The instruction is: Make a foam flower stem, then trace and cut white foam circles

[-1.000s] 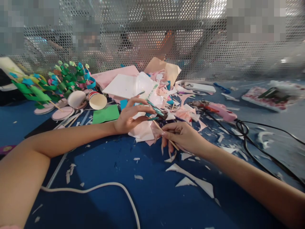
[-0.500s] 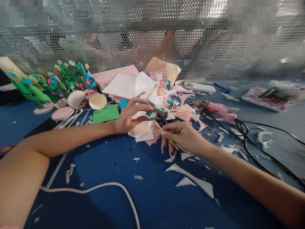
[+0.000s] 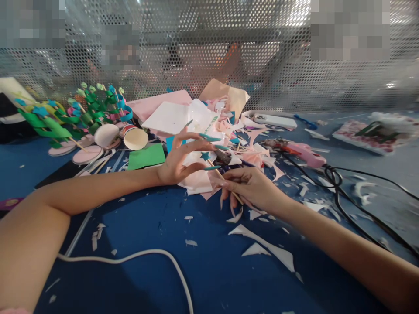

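A thin wooden stick [image 3: 215,167] is pinched between the thumb and fingers of my right hand [image 3: 250,187], slanting up to the left. On its upper end sits a small teal star [image 3: 205,156]. My left hand [image 3: 183,157] hovers around the star with thumb and fingers apart, holding nothing; long teal nails show on it. Beneath and behind my hands lies a heap of pink and white paper scraps [image 3: 199,181]. A green paper sheet [image 3: 146,157] lies just left of my left hand, and a piece of blue paper [image 3: 170,143] is behind it.
Paper flowers with green spiral leaves [image 3: 52,126] stand on round bases at the left. A pink glue gun [image 3: 307,153] with a black cord lies at the right, near a white phone [image 3: 276,121]. A white cable [image 3: 131,258] crosses the blue table [image 3: 157,288]. Perforated metal mesh [image 3: 196,56] rises behind.
My left thumb and fingers have spread apart from the stick's upper end, and the teal star now shows between them. My right hand keeps its hold on the stick, nearly unmoved.
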`<state>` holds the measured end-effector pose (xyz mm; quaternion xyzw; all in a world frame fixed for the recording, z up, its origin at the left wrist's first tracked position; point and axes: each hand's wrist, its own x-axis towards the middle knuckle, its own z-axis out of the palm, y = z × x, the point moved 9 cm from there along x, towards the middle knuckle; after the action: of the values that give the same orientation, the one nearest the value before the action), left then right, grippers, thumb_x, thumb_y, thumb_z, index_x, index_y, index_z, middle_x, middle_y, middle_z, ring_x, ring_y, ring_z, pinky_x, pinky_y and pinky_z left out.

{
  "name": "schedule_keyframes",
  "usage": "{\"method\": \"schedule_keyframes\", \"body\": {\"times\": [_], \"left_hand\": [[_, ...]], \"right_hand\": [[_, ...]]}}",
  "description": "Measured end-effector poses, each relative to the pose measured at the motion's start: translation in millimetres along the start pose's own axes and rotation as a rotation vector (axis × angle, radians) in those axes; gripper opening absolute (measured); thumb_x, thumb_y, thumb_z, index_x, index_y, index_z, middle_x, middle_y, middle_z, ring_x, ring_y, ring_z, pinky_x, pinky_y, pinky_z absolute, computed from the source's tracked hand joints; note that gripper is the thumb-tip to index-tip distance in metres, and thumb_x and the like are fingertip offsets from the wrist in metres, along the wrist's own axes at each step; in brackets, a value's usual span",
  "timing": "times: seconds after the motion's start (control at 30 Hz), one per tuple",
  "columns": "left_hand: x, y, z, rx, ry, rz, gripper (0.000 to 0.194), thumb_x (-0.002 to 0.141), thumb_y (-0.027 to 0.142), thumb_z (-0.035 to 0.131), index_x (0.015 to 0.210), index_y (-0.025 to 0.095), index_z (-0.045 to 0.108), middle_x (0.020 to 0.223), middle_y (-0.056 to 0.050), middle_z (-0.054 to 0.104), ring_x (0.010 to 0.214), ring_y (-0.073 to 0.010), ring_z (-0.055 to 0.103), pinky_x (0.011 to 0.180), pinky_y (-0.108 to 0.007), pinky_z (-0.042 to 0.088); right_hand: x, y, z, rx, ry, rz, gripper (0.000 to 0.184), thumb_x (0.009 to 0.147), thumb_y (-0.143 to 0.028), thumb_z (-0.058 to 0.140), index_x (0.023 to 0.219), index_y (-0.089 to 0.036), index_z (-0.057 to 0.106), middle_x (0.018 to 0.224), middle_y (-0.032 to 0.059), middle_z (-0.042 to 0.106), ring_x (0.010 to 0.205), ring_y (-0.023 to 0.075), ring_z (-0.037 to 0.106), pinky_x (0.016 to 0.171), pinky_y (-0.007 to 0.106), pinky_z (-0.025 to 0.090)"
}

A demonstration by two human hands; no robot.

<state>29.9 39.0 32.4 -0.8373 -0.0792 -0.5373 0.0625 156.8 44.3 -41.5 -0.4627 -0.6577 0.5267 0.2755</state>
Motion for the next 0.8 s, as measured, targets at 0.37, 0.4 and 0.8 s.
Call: {"method": "schedule_keyframes", "body": {"times": [0.37,0.4,0.8], "left_hand": [[5.4,7.6,-0.8,0.046,-0.037,0.024,0.038,0.084,0.021,0.056,0.12,0.02,0.045,0.084,-0.003,0.068,0.102,-0.0175,0.053,0.09,-0.04,0.046],[5.4,7.2,-1.2,0.05,-0.034,0.017,0.038,0.084,0.021,0.056,0.12,0.021,0.045,0.084,-0.002,0.068,0.102,-0.0172,0.054,0.089,-0.04,0.046],[5.3,3.7,0.5,0.069,-0.039,0.018,0.034,0.083,0.027,0.056,0.116,0.023,0.047,0.083,-0.001,0.069,0.095,-0.0159,0.054,0.089,-0.039,0.045]], "right_hand": [[-0.6,-1.0,1.9,0.002,-0.008,0.015,0.037,0.066,-0.049,0.069,0.062,-0.013,0.063,0.053,0.0026,0.063,0.034,0.0071,0.053,0.03,0.016,0.03],[-0.7,-1.1,2.1,0.009,-0.006,0.013,0.037,0.066,-0.049,0.069,0.062,-0.013,0.063,0.053,0.0023,0.063,0.034,0.007,0.053,0.03,0.016,0.031],[-1.3,-2.4,2.8,0.031,0.005,0.016,0.039,0.064,-0.051,0.07,0.062,-0.013,0.062,0.055,0.0021,0.063,0.036,0.0073,0.054,0.033,0.016,0.036]]}}
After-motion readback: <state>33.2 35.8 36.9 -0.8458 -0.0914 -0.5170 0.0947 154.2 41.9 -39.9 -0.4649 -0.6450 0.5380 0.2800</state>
